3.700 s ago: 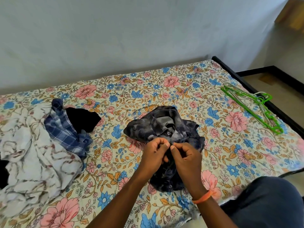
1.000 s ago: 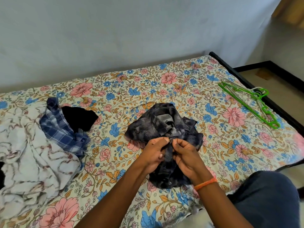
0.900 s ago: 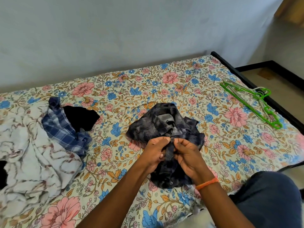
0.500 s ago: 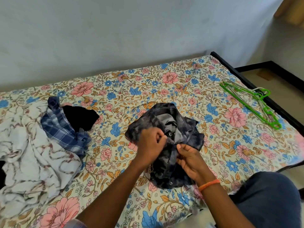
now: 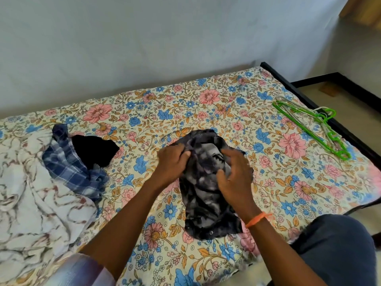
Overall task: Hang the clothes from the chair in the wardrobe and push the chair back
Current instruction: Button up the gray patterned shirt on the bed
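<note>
From the head view, I see the dark shirt lying crumpled mid-bed. My left hand grips its upper left edge, fingers curled into the cloth. My right hand lies over its right side, fingers bent; whether it pinches fabric I cannot tell. Green hangers lie far right, a clothes pile left, cut off by the frame.
</note>
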`<state>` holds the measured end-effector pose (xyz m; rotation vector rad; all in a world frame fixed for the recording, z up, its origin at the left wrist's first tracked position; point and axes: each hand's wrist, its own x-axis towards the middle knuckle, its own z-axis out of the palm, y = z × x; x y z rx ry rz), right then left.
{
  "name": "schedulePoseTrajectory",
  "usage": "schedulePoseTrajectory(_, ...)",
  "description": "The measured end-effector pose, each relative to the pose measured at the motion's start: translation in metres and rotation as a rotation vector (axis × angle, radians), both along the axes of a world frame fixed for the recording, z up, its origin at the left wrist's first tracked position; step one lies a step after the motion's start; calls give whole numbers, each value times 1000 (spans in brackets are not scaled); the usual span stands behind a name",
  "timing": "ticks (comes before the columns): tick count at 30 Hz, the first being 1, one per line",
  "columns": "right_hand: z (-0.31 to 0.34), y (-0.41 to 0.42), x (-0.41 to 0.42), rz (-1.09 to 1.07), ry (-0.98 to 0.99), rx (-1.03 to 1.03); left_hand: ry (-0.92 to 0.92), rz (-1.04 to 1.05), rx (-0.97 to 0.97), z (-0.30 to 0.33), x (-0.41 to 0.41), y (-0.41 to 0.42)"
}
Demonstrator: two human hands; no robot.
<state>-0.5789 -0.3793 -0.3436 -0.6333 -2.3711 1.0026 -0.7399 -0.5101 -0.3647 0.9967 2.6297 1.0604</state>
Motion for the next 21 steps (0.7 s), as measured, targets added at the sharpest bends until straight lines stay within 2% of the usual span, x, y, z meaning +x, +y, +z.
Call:
schedulePoseTrajectory(1, 3, 2, -6, 122, -57, 104, -16, -108, 71, 17, 10, 6)
schedulePoseTrajectory(3, 9, 11, -18, 273, -107, 281, -53, -311, 88, 45, 28, 12)
schedulePoseTrajectory(5, 16, 21, -23, 251, -89, 304, -21, -414, 61, 58, 41, 14)
schedulePoseTrajectory(7, 17, 30, -19, 168, -103, 284, -16, -394, 0, 57, 46, 13)
schedulePoseTrajectory(9, 13, 36, -12, 98, -103, 247, -92, -335, -169, 50, 44, 10)
schedulePoseTrajectory(13, 10, 46, -2, -29, -7, 224, 88, -389, -662, 35, 42, 6)
schedulePoseTrajectory(16, 9, 61, 1, -194, 55, 114, 96, -289, -767, 26, 29, -4)
schedulePoseTrajectory(18, 6, 69, -1, -260, 35, 71, 211, -167, -816, 30, 13, -11)
schedulePoseTrajectory(21, 3, 73, -8, -234, -45, 94, 356, 93, -688, 56, -10, -24)
